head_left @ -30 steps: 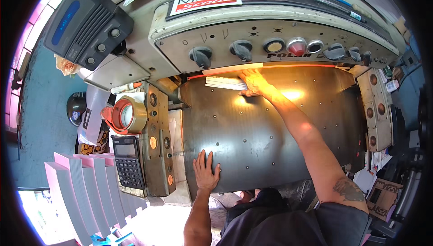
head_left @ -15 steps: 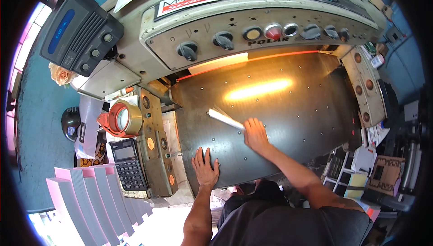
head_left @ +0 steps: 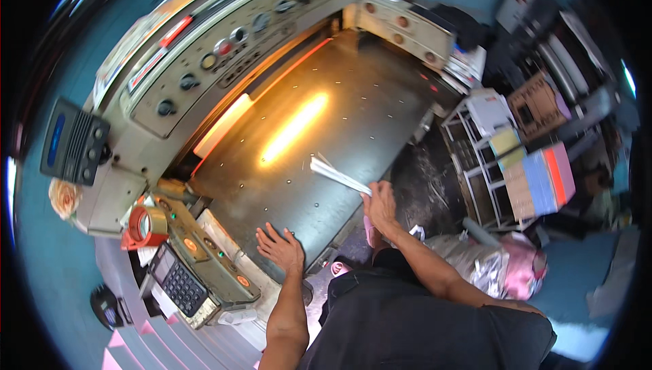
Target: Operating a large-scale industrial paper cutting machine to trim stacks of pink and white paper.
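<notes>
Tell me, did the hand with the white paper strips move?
Yes. The right hand carried the paper strips away from the lit slot, toward the metal table's near edge.

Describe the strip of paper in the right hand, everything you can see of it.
The paper strip is a thin, long, narrow stack of white sheets, its far end slightly fanned. It lies at a slant, nearly flat, just above the dark metal table near that table's front edge. The right hand pinches its near end; the far end sticks out free toward the machine. Nothing else touches it. Whether it is printed is too small to tell.
</notes>
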A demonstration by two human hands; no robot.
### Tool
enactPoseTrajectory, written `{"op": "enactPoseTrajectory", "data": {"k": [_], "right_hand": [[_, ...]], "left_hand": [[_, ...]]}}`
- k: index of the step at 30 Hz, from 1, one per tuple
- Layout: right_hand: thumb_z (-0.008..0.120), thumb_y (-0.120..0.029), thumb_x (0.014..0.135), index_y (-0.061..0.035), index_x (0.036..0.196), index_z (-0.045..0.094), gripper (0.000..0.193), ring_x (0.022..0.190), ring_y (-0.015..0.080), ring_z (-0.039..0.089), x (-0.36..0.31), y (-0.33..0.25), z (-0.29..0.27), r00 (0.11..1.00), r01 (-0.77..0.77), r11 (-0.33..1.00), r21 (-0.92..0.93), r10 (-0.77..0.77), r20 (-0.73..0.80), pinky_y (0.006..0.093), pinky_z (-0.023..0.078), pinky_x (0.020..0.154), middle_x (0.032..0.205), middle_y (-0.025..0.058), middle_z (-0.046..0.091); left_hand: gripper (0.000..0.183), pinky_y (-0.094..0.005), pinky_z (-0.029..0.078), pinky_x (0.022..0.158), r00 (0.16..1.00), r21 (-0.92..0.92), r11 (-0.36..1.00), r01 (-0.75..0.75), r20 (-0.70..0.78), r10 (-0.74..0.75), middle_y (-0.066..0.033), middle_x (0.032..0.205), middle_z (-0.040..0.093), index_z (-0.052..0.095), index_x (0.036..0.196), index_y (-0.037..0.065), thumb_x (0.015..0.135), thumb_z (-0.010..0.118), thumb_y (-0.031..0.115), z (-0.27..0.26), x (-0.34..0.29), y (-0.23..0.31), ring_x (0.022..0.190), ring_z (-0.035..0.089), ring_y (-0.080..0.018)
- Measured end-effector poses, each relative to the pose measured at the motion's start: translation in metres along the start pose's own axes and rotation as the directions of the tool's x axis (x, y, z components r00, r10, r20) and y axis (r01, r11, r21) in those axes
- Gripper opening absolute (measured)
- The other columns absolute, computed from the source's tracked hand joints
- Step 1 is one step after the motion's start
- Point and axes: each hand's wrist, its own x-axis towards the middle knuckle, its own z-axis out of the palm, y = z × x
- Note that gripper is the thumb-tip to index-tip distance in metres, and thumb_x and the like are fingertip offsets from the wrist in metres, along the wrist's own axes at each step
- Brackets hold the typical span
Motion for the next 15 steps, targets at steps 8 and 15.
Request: {"op": "enactPoseTrajectory", "data": {"k": [8,15], "right_hand": [[0.053,-0.022,0.098,0.0052,0.12,0.048,0.035,0.081,0.0475,0.067,-0.045,0.037,-0.012,0.905,-0.338,0.888,0.311,0.216,0.366,0.056,0.053,0.071,0.085,0.0302,0.067],[0.057,-0.019,0.091,-0.0006,0.1,0.065,0.022,0.072,0.0344,0.067,-0.24,0.246,-0.019,0.544,-0.786,0.416,0.457,0.817,0.192,0.0483,0.053,0.068,0.078,0.019,0.068]], "left_hand": [[0.051,-0.0539,0.036,0.104,0.984,0.134,0.985,-0.106,-0.129,0.124,-0.0193,0.146,0.044,0.047,0.14,0.008,0.099,0.051,0.038,0.007,-0.007,-0.01,0.136,0.041,-0.0366],[0.052,-0.0483,0.04,0.1,0.989,0.449,0.893,0.021,-0.139,0.046,-0.0091,0.144,0.049,0.047,0.142,0.02,0.103,0.039,0.052,0.035,-0.003,-0.014,0.133,0.048,-0.0267]]}}
